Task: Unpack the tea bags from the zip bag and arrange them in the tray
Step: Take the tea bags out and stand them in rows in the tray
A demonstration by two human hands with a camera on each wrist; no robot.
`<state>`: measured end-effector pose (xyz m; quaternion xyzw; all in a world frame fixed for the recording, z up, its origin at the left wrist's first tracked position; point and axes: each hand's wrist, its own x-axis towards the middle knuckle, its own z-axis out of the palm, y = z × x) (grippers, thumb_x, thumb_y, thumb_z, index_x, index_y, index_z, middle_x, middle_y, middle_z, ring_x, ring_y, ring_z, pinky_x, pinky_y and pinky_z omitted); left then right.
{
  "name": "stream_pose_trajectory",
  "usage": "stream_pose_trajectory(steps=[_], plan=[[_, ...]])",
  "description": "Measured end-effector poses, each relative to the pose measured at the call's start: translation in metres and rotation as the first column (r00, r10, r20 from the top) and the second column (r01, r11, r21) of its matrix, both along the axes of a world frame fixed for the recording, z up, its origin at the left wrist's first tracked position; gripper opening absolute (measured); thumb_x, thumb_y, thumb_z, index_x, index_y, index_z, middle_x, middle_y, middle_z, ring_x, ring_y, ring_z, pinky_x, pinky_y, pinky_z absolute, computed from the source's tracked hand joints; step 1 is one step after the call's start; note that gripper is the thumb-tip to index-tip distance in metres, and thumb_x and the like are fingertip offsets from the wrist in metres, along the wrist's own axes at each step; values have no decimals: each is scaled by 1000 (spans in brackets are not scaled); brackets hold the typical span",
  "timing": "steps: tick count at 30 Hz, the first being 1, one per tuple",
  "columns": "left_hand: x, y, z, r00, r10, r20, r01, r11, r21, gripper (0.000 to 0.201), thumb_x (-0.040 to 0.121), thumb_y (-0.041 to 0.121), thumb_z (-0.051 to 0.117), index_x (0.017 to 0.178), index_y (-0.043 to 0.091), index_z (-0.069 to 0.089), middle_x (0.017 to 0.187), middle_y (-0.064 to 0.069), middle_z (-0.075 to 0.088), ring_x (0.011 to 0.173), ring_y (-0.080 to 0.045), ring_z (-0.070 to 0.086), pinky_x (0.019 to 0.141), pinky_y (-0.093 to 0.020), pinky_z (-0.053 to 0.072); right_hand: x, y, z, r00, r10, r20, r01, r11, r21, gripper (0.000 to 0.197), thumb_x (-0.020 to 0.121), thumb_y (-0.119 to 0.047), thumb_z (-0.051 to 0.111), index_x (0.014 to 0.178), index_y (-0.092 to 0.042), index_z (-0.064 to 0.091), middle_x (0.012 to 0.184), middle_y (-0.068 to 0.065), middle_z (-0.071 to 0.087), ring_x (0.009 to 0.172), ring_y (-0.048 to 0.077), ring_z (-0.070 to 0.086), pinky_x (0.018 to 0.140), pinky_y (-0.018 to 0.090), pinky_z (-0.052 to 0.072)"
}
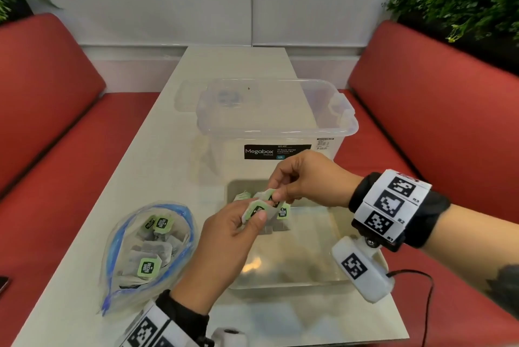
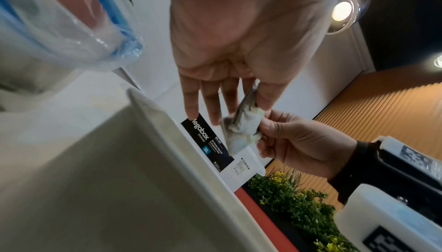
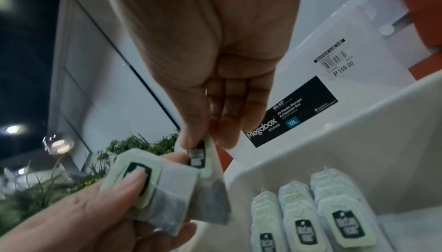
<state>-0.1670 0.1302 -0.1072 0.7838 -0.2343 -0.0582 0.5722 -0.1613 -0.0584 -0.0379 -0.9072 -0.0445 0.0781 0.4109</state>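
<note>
2 hands on tea bags above tray

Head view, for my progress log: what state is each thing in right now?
zip bag: open, lying on the table, tea bags inside.
tray: a few tea bags stacked at its far end.
storage box: lid on.
left hand: pinching a tea bag.
right hand: pinching another tea bag.

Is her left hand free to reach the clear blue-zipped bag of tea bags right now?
Probably not yet: the left hand pinches a green-tagged tea bag. The clear blue-zipped bag lies open beside it, with nothing between.
</note>
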Motion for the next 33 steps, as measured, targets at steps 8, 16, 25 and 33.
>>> stream_pose_trajectory(steps=[8, 16, 25, 33], plan=[[-9, 9, -30, 986, 9, 169, -27, 994, 105, 23, 86, 46, 49, 106, 49, 61, 96, 21, 50, 96, 2, 53, 77, -4, 37, 23, -6, -26, 977, 41, -211, -174, 726, -666, 12, 77, -22, 74, 88, -22, 69, 71, -9, 57, 57, 5, 48, 55, 21, 40], [-10, 10, -36, 962, 1, 274, -63, 974, 217, 16, 85, 58, 44, 93, 48, 53, 91, 32, 57, 93, 5, 51, 80, -18, 39, 47, 1, -55, 954, 74, -290, -272, 618, -737, 10, 78, -20, 70, 88, -22, 70, 82, -4, 64, 73, 14, 52, 56, 21, 36], [-9, 8, -40, 936, 20, 351, -118, 958, 261, 23, 85, 58, 44, 90, 36, 51, 81, 27, 52, 101, 24, 33, 74, -14, 35, 51, -1, -62, 959, 84, -270, -267, 585, -766, 15, 75, -27, 70, 89, -22, 68, 88, -2, 67, 75, 17, 54, 60, 24, 38], [-12, 7, -37, 978, 32, 208, -92, 955, 282, 23, 74, 72, 44, 80, 50, 44, 82, 38, 50, 106, 22, 25, 74, -14, 34, 51, -6, -68, 963, 67, -262, -247, 612, -752, 12, 78, -32, 70, 85, -23, 66, 82, -4, 62, 75, 17, 55, 59, 24, 37]])
